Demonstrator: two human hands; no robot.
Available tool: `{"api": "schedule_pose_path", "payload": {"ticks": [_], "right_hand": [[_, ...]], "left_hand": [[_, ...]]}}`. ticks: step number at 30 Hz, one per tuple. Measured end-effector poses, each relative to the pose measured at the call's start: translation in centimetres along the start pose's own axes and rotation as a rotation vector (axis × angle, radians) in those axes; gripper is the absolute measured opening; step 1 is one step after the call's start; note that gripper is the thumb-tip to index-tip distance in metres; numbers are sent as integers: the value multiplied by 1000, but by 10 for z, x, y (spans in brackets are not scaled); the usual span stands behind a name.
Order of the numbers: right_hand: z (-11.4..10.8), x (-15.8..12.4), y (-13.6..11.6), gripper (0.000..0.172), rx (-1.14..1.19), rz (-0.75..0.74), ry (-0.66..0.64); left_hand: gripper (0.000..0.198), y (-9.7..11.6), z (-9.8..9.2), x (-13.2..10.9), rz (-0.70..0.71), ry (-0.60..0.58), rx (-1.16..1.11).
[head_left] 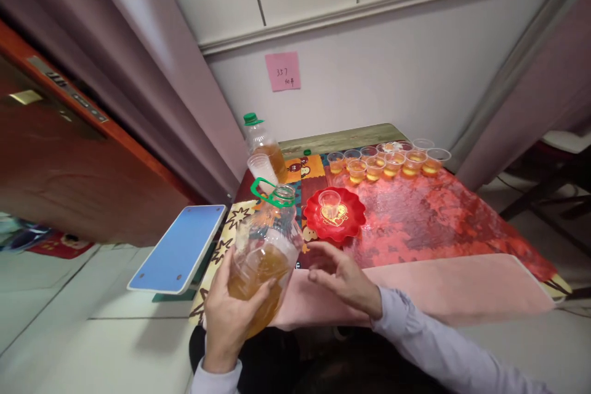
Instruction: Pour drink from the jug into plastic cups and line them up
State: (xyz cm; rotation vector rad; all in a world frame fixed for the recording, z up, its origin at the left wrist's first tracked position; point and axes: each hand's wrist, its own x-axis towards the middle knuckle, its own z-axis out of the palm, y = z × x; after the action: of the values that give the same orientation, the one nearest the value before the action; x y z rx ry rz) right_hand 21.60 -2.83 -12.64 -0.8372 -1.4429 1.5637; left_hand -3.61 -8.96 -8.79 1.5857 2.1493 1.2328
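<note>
My left hand [231,314] grips a large clear plastic jug [265,249] with a green handle and open neck, partly filled with amber liquid, held above the table's near left corner. My right hand [341,277] hovers just right of the jug with fingers spread, holding nothing. Beyond it a red scalloped plate [355,221] carries one clear empty cup [329,202]. Several small clear cups [388,163] holding amber liquid stand in rows at the far edge of the table.
A second bottle with a green cap [261,141] and a stack of empty cups [262,167] stand at the far left. A blue board [180,246] juts off the table's left side. A pink cloth [443,286] lies along the near edge. A pink note [282,71] hangs on the wall.
</note>
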Motion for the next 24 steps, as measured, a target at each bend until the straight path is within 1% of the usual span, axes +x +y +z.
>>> {"api": "schedule_pose_path", "payload": {"ticks": [2, 4, 6, 9, 12, 18, 24], "right_hand": [[15, -5, 0, 74, 104, 15, -77], [22, -4, 0, 76, 196, -19, -114], [26, -1, 0, 74, 265, -34, -117], [28, 2, 4, 83, 348, 46, -88], [31, 5, 10, 88, 409, 132, -59], [36, 12, 21, 82, 467, 209, -15], [40, 15, 30, 80, 465, 249, -1]], "left_hand": [[105, 11, 0, 4, 23, -55, 17], [105, 23, 0, 8, 67, -107, 48], [104, 32, 0, 13, 108, -153, 88], [100, 41, 0, 21, 119, -205, 142], [97, 44, 1, 29, 117, -245, 166], [101, 46, 3, 40, 95, -316, 191], [102, 47, 4, 48, 122, -333, 225]]}}
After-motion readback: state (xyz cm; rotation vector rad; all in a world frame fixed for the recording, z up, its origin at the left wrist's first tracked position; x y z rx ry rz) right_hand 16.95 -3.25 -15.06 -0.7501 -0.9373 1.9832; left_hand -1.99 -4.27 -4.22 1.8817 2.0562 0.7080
